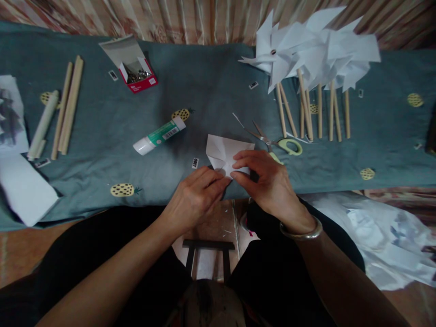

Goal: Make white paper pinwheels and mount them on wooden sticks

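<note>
Gripping folded white paper (218,150) with left hand (195,193) and right hand (267,178), likely steadying creases, right of green-and-white glue stick (160,135)

Glue stick (159,135) L of paper (216,146), scissors (267,141) R, pinwheels (313,50) back R, box (141,84) back L, rods (71,109) far L.

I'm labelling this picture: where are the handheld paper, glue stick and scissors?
Handheld paper (221,150): head view, visible upper face.
Glue stick (160,135): head view, green label.
Scissors (265,139): head view, near the pivot.
</note>
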Demonstrator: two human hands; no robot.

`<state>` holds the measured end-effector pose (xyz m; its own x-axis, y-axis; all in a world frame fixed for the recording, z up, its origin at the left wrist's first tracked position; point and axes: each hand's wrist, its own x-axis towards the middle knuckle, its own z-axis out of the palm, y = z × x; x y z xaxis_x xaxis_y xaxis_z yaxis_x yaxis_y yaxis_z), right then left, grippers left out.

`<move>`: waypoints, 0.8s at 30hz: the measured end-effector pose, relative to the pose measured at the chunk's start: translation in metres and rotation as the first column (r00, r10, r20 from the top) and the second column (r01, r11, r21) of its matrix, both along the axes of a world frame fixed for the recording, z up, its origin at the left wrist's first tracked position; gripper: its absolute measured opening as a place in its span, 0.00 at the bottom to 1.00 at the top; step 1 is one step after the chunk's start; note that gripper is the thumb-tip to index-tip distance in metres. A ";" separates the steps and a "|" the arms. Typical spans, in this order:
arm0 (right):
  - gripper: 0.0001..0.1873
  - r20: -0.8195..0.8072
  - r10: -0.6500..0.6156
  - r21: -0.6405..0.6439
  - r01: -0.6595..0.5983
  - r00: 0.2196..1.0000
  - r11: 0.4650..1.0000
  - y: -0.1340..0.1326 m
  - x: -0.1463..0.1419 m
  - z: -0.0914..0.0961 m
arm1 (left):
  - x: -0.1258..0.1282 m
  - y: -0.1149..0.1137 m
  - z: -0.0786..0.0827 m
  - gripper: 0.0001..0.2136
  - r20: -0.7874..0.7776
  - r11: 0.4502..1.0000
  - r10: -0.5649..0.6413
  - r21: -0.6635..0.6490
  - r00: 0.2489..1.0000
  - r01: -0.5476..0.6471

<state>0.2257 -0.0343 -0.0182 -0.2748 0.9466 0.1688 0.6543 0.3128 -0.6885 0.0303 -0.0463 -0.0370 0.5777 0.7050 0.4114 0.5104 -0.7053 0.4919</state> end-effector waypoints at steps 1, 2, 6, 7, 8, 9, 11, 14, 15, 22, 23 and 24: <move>0.04 -0.003 0.002 0.000 -0.002 1.000 1.000 0.000 0.000 0.000 | 0.000 0.000 0.000 0.08 -0.002 1.000 0.000 0.000 1.000 0.000; 0.04 -0.005 0.003 0.000 -0.003 1.000 1.000 0.000 0.000 -0.001 | 0.000 0.000 0.000 0.08 -0.001 1.000 0.001 0.000 1.000 -0.001; 0.04 0.001 0.008 0.018 -0.008 1.000 1.000 -0.001 0.000 -0.001 | 0.000 0.001 0.001 0.08 0.005 1.000 0.003 -0.002 1.000 -0.003; 0.04 0.001 0.015 0.028 -0.015 1.000 0.999 -0.001 -0.001 -0.001 | 0.000 0.001 0.000 0.08 0.006 1.000 0.001 -0.002 1.000 -0.001; 0.05 0.002 0.023 0.037 -0.023 1.000 0.999 -0.001 -0.001 -0.001 | 0.000 0.001 0.000 0.08 0.007 1.000 -0.001 0.000 1.000 0.001; 0.05 0.007 0.031 0.043 -0.031 0.999 0.999 -0.001 -0.001 -0.001 | 0.000 0.000 0.000 0.08 0.007 1.000 -0.001 0.003 1.000 0.001; 0.06 0.024 0.042 0.049 -0.043 0.999 0.998 -0.001 -0.001 0.000 | 0.000 0.000 0.000 0.08 0.004 1.000 0.002 0.009 1.000 -0.002; 0.08 0.065 0.061 0.064 -0.066 0.996 0.996 -0.002 -0.001 0.002 | 0.000 0.000 -0.001 0.08 -0.005 1.000 0.012 0.010 1.000 -0.012; 0.08 0.080 0.071 0.071 -0.076 0.994 0.995 -0.002 0.000 0.002 | 0.000 0.000 -0.001 0.08 -0.006 1.000 0.013 0.012 1.000 -0.013; 0.11 0.173 0.118 0.036 -0.126 0.978 0.991 -0.004 -0.001 0.002 | 0.001 -0.001 -0.001 0.08 -0.012 1.000 0.017 0.003 1.000 -0.017; 0.12 0.185 0.121 0.023 -0.127 0.975 0.992 -0.004 -0.001 0.002 | 0.000 -0.001 -0.001 0.08 -0.011 1.000 0.018 0.006 1.000 -0.018; 0.13 0.199 0.125 0.015 -0.131 0.972 0.991 -0.005 -0.002 0.003 | 0.000 -0.001 -0.001 0.08 -0.011 1.000 0.018 0.006 1.000 -0.017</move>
